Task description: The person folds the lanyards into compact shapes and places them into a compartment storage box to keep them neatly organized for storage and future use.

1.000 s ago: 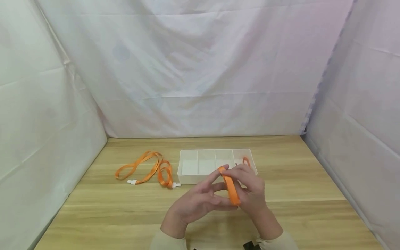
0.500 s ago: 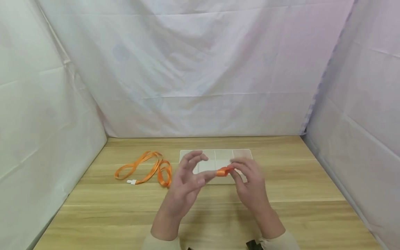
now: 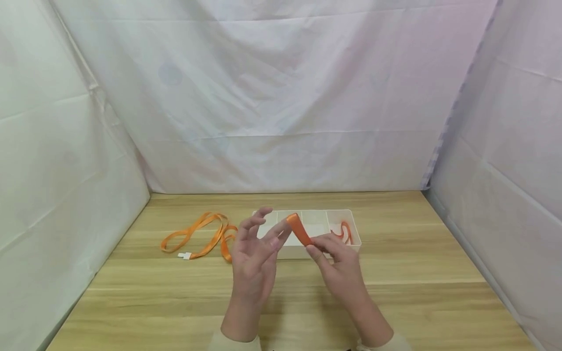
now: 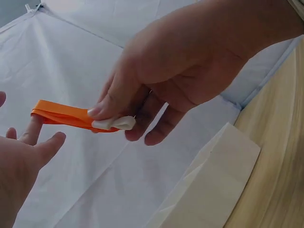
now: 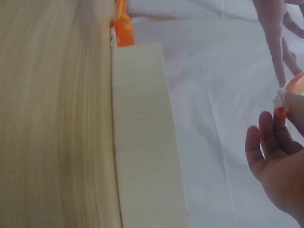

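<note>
Below frame centre, an orange lanyard [image 3: 299, 229] was pinched by the right grip [image 3: 339, 263] and looped over a finger of the spread left grip [image 3: 254, 263]; unravelling was risked if that finger slipped.

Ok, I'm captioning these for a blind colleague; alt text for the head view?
A person's right hand pinches a folded orange strap, its other end looped over a finger of the left hand. Behind, a white tray holds another strap in its rightmost compartment; more strap lies on the table to its left.
</note>
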Tool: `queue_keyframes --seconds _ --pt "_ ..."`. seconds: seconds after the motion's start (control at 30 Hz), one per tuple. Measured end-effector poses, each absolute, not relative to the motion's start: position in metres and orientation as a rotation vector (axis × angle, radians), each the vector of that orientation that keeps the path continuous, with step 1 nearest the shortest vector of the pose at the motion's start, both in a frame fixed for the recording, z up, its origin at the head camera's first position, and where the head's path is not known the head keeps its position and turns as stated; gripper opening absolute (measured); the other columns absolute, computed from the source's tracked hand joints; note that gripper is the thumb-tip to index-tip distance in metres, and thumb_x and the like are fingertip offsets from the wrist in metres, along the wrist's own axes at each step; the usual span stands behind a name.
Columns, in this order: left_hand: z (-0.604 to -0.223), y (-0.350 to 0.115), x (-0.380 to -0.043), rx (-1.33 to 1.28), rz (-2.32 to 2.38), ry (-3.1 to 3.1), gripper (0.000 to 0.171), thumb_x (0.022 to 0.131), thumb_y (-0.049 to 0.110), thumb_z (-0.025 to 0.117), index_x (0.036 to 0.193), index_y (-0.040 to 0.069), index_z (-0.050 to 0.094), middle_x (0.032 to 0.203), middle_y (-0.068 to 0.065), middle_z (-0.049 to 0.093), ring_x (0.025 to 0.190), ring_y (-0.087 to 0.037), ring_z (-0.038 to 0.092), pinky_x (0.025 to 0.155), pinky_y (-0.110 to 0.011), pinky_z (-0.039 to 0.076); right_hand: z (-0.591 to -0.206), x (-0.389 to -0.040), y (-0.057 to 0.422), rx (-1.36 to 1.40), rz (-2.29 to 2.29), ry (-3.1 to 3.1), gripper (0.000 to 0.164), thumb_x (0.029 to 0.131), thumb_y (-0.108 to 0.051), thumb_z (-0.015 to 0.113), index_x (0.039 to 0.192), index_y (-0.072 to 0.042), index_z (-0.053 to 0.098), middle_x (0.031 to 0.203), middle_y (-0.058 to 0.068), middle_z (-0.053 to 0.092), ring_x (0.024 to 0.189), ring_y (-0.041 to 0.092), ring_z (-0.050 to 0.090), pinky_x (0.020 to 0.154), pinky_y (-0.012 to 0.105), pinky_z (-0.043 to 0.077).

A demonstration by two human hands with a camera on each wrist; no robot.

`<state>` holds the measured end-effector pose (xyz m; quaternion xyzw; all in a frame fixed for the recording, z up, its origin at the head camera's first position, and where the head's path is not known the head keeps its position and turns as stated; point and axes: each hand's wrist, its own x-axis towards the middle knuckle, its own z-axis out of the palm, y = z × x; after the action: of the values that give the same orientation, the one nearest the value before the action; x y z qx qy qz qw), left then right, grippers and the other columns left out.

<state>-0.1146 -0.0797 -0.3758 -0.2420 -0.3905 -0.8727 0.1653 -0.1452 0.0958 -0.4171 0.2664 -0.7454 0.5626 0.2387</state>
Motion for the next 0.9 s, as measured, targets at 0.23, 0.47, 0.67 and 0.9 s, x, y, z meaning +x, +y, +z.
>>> queue_keyframes --seconds 0.23,0.47,0.67,0.9 --pt "-0.382 -0.062 -0.116 -0.764 -2.510 -0.868 0.052 0.093 -0.023 0.038 0.121 0.013 0.064 0.147 -0.005 0.046 0.130 -0.025 0.059 0.122 -0.057 0.044 -0.406 -0.128 0.074 0.530 1.968 -2.112 0.011 0.095 -0.007 0.079 0.105 -0.006 0.076 0.092 0.011 0.077 0.081 0.009 0.073 0.076 0.025 0.063" --pt "-0.385 -0.059 -0.118 -0.836 -2.603 -0.624 0.060 0.093 -0.016 0.022 0.125 0.014 0.063 0.150 -0.004 0.048 0.132 -0.028 0.053 0.131 -0.062 0.023 -0.405 -0.121 0.060 0.207 2.199 -2.063 0.010 0.092 -0.007 0.082 0.099 -0.001 0.076 0.092 0.010 0.078 0.084 0.014 0.076 0.081 0.027 0.064" --pt "-0.383 -0.063 -0.117 -0.804 -2.621 -0.639 0.054 0.097 -0.013 0.027 0.124 0.015 0.064 0.150 -0.003 0.049 0.131 -0.027 0.054 0.130 -0.060 0.024 -0.406 -0.119 0.058 0.236 2.233 -2.055 0.012 0.093 -0.006 0.080 0.100 0.002 0.075 0.092 0.014 0.079 0.085 0.013 0.077 0.081 0.027 0.064" --pt "-0.373 -0.081 -0.118 -0.577 -2.415 -1.101 0.044 0.094 -0.020 0.049 0.115 0.015 0.066 0.152 -0.009 0.043 0.119 -0.021 0.065 0.111 -0.039 0.052 -0.404 -0.120 0.065 0.269 2.136 -2.136 0.009 0.090 -0.012 0.085 0.095 -0.009 0.079 0.085 0.009 0.078 0.078 0.014 0.074 0.076 0.026 0.062"
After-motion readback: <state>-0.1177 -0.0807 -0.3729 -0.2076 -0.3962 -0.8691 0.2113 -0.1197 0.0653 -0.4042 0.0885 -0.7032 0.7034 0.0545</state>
